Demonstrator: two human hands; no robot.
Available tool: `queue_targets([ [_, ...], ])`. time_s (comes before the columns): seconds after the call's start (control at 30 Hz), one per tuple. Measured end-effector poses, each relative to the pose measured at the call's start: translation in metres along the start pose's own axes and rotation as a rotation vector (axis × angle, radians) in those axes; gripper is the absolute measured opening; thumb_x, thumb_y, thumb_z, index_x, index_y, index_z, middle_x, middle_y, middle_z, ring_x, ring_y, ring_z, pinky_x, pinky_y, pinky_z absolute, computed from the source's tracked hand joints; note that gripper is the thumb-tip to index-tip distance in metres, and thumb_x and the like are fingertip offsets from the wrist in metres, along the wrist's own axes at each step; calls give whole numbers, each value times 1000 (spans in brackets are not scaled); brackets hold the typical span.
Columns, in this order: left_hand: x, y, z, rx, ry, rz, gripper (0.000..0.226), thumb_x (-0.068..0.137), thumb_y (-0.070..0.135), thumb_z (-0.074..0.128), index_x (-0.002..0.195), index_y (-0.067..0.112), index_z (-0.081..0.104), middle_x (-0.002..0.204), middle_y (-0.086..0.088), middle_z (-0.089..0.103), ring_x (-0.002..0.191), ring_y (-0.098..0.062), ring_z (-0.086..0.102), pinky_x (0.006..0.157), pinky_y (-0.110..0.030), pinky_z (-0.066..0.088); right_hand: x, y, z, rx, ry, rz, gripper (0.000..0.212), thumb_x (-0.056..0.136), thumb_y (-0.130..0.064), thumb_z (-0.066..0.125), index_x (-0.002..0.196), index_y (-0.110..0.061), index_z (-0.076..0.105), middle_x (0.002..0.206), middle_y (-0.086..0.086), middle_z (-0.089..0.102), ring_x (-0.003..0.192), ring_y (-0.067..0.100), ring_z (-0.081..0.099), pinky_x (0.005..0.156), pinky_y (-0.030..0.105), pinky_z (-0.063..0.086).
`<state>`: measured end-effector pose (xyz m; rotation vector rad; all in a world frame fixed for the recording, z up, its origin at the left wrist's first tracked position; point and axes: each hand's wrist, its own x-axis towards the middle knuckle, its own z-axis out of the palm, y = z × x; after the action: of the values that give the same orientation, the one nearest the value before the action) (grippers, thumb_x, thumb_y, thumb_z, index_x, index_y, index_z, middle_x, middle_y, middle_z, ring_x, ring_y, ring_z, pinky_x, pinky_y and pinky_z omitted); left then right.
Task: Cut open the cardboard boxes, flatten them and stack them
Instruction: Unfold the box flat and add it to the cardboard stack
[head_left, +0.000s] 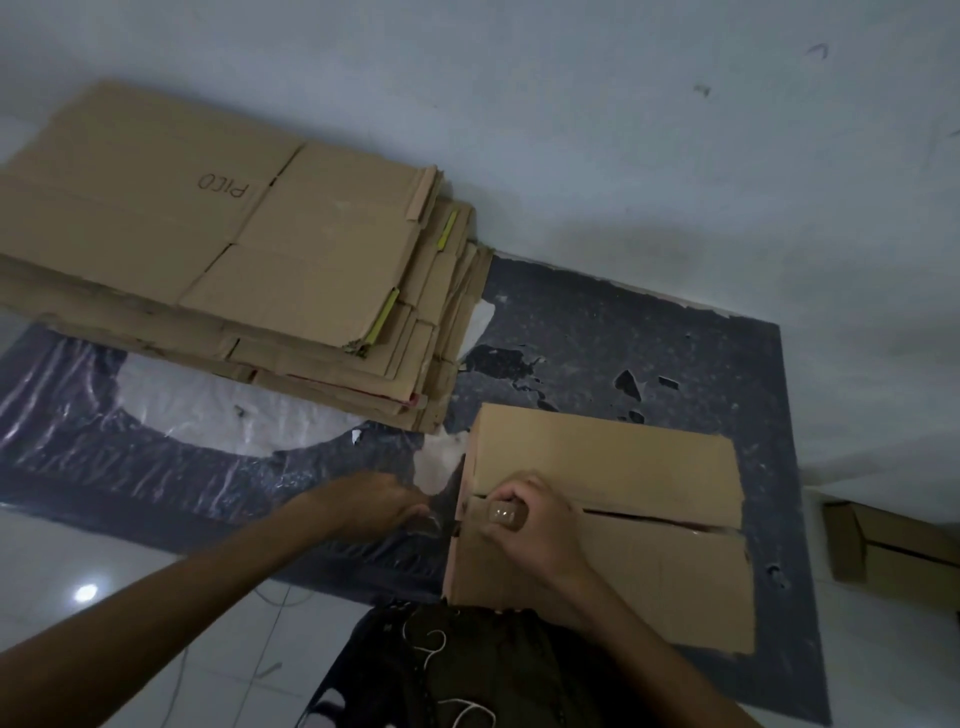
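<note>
We see a closed cardboard box (623, 467) standing on a dark mat (649, 338) on the floor, just right of the middle and close to the person. A dark gap runs along the seam between its top flaps, from the middle out to the right edge.

The right hand (524, 525) sits on the left end of that seam. Its fingers (511, 491) are curled tightly round the brownish handle of a cutting tool (503, 514); we cannot make out the blade.

The left hand (374, 501) reaches in low beside the box's left wall, over a crinkled clear plastic sheet (208, 415) that lies across the mat. Its fingertips are blurred, so we cannot tell whether they hold anything or only touch it.

Far left, a tall stack of flattened cardboard (234, 249) lies partly on the mat, against the pale wall (571, 104). The top sheet bears handwritten letters.

At the right edge, well apart from the work, part of another cardboard box (883, 540) stands on the light tiled floor (104, 571).

Nearest us, dark clothing (467, 665) with a thin white cord lies against the box's near side.
</note>
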<state>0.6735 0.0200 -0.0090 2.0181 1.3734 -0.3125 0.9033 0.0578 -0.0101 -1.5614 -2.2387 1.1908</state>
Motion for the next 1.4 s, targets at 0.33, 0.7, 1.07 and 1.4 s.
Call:
queue_targets([
  [0.33, -23, -27, 83, -306, 226, -406, 26, 104, 25, 34, 119, 18, 54, 112, -12, 57, 97, -27, 61, 81, -31, 45, -6, -9, -14, -67, 35, -63, 28, 65, -28, 83, 83, -19, 62, 88, -8, 57, 83, 9, 51, 76, 31, 46],
  [0.7, 23, 59, 18, -625, 621, -451, 24, 100, 26, 46, 90, 15, 65, 93, -3, 61, 85, -16, 58, 76, -32, 46, -23, -11, -88, -101, -82, 19, 23, 87, -10, 68, 109, -14, 69, 81, -9, 62, 72, -2, 55, 63, 5, 41],
  [1.07, 87, 110, -73, -1619, 693, -436, 43, 101, 42, 39, 132, 15, 53, 113, -5, 70, 101, -15, 66, 82, -26, 54, -100, 55, -114, -383, -184, 412, 143, 55, -70, 77, 145, -34, -29, 153, 8, -23, 145, 37, -6, 116, 52, 10],
  [1.4, 138, 148, -30, -531, 510, -871, 145, 59, 71, 73, 143, 17, -31, 156, -19, -17, 144, -41, -3, 114, -53, 10, -75, 85, -132, -96, -105, 743, 159, 51, -75, 77, 140, -16, -40, 147, 9, -45, 142, 32, -29, 117, 53, -6],
])
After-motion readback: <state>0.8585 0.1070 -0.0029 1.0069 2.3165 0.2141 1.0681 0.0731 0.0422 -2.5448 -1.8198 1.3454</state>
